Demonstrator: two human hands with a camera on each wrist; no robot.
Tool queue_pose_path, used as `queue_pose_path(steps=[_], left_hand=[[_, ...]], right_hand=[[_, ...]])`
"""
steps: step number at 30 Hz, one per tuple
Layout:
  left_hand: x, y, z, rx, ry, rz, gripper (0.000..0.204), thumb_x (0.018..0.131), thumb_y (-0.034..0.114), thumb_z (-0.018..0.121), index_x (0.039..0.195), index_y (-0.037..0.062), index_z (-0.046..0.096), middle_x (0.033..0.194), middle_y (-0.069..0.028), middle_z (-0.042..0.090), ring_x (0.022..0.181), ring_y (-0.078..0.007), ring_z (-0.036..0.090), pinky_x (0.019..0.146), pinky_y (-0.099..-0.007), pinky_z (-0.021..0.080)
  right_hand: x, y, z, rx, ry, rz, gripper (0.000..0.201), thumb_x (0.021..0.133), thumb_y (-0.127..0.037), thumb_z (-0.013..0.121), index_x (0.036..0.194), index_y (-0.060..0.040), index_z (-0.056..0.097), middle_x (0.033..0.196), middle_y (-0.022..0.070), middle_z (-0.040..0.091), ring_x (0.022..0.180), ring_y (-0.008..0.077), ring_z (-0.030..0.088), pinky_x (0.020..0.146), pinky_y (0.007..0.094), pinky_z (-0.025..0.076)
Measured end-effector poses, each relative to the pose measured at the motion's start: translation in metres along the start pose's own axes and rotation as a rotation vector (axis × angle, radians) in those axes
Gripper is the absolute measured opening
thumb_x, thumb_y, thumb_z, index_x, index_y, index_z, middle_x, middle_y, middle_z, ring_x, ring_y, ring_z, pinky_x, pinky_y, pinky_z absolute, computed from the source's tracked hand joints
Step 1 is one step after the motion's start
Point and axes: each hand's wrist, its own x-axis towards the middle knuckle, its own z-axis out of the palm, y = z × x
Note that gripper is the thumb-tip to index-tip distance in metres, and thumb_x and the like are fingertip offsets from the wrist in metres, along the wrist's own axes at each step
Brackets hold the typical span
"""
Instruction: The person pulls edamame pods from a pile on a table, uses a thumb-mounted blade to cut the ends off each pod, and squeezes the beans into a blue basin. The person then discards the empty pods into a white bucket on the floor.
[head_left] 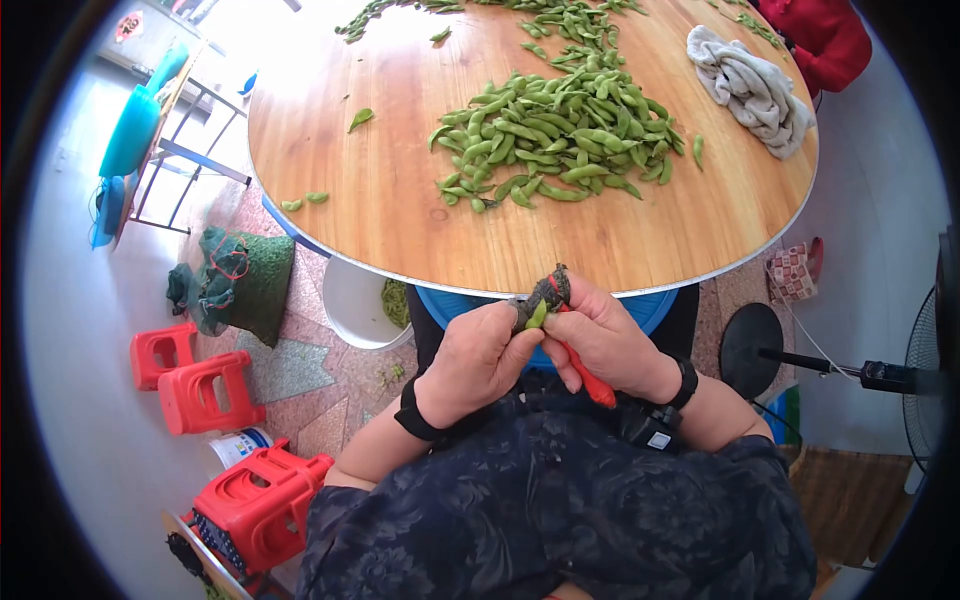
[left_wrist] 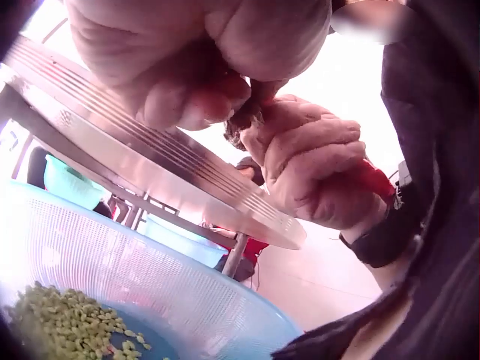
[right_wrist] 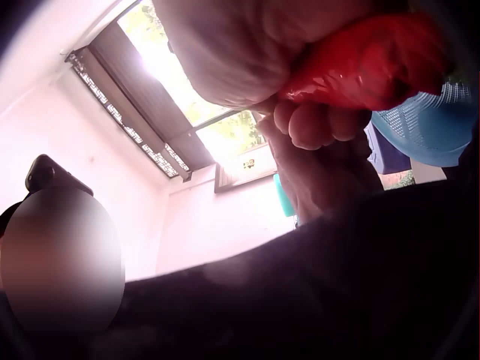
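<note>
Both hands meet just in front of the table edge. My left hand [head_left: 480, 350] pinches a green edamame pod [head_left: 537, 316] between thumb and fingers, with dark grey covering on the fingertip. Curled round a glossy red plastic-wrapped thing [right_wrist: 375, 64], my right hand [head_left: 612, 345] has its thumb at the same pod. Dark grey material [head_left: 553, 287] with a red band covers its index fingertip. What the red wrapping contains is hidden. Below the hands, a blue colander [left_wrist: 142, 259] holds shelled green beans [left_wrist: 71, 322].
On the round wooden table [head_left: 350, 200] lies a large heap of edamame pods [head_left: 570, 135], with a grey cloth [head_left: 750, 90] at right. A white bucket [head_left: 355, 305] with green scraps stands left below. Red stools [head_left: 210, 390] are further left, a fan [head_left: 920, 380] at right.
</note>
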Motion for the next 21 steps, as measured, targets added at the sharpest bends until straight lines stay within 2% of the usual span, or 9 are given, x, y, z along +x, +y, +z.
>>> queue_pose_path(steps=[3,5,6,8,11,12,15,17,21], left_hand=[[-0.003,0.003,0.004,-0.062,0.016,-0.063,0.023,0.092,0.017,0.061,0.079,0.0023,0.049,0.064,-0.0104,0.047,0.058,-0.0272,0.052,0.053,-0.0371,0.040],[-0.003,0.008,0.003,-0.566,-0.032,-0.556,0.028,0.100,0.024,0.048,0.080,0.0038,0.048,0.065,-0.0027,0.046,0.059,-0.0168,0.051,0.054,-0.0319,0.040],[-0.004,0.005,0.003,-0.566,-0.031,-0.555,0.028,0.100,0.024,0.048,0.080,0.0038,0.048,0.065,-0.0027,0.046,0.059,-0.0168,0.051,0.054,-0.0319,0.040],[-0.007,-0.001,0.001,-1.094,-0.151,-0.722,0.033,0.104,0.029,0.038,0.082,0.0052,0.048,0.068,0.0032,0.046,0.062,-0.0078,0.047,0.056,-0.0255,0.040],[-0.010,0.003,-0.004,-1.254,-0.238,-0.805,0.028,0.103,0.025,0.040,0.084,0.0067,0.048,0.068,0.0034,0.047,0.061,-0.0065,0.045,0.056,-0.0221,0.039],[-0.012,0.002,-0.004,-1.254,-0.239,-0.805,0.028,0.103,0.025,0.040,0.084,0.0067,0.048,0.068,0.0034,0.047,0.061,-0.0065,0.045,0.056,-0.0221,0.039],[-0.011,0.008,-0.005,-0.629,-0.227,-0.597,0.021,0.099,0.015,0.047,0.081,0.0039,0.049,0.065,0.0014,0.051,0.055,-0.0108,0.044,0.053,-0.0256,0.039],[-0.013,0.007,-0.005,-0.517,-0.215,-0.517,0.020,0.096,0.014,0.049,0.079,0.0031,0.050,0.063,-0.0015,0.050,0.054,-0.0119,0.044,0.051,-0.0274,0.039],[-0.011,0.008,-0.008,-0.405,-0.248,-0.370,0.016,0.089,0.010,0.055,0.075,0.0022,0.050,0.059,-0.0097,0.048,0.052,-0.0163,0.046,0.050,-0.0313,0.039]], right_hand=[[0.001,0.002,0.003,-0.035,0.042,0.005,0.008,0.097,-0.013,0.043,0.094,-0.0061,0.048,0.063,0.0015,0.053,0.040,0.0097,0.049,0.037,0.0221,0.040],[0.002,0.005,0.003,-0.014,0.055,0.023,0.008,0.096,-0.012,0.043,0.094,-0.0053,0.047,0.064,0.0019,0.053,0.040,0.0099,0.049,0.037,0.0224,0.040],[0.001,0.004,0.003,-0.015,0.055,0.023,0.008,0.096,-0.012,0.043,0.094,-0.0053,0.047,0.064,0.0019,0.053,0.040,0.0099,0.049,0.037,0.0224,0.040],[-0.001,0.002,0.003,0.050,0.040,0.054,0.009,0.096,-0.012,0.042,0.095,-0.0051,0.048,0.063,0.0016,0.053,0.040,0.0099,0.049,0.037,0.0228,0.040],[-0.003,-0.002,-0.002,0.014,0.017,0.102,0.008,0.095,-0.011,0.043,0.096,-0.0043,0.048,0.064,0.0003,0.052,0.040,0.0083,0.049,0.036,0.0232,0.039],[-0.004,-0.002,-0.003,0.014,0.017,0.101,0.008,0.095,-0.011,0.043,0.096,-0.0043,0.048,0.064,0.0003,0.052,0.040,0.0083,0.049,0.036,0.0232,0.039],[-0.006,0.002,-0.001,-0.405,0.118,0.020,0.010,0.092,-0.010,0.050,0.098,-0.0022,0.048,0.062,0.0049,0.054,0.042,0.0166,0.052,0.039,0.0287,0.043],[-0.003,0.012,-0.004,-1.008,0.333,-0.634,0.014,0.087,-0.010,0.058,0.092,-0.0006,0.049,0.063,0.0135,0.056,0.050,0.0293,0.057,0.047,0.0360,0.046],[-0.008,0.004,-0.004,-1.173,0.198,-0.553,0.017,0.084,-0.011,0.063,0.083,-0.0005,0.049,0.067,0.0191,0.056,0.062,0.0373,0.058,0.054,0.0409,0.047]])
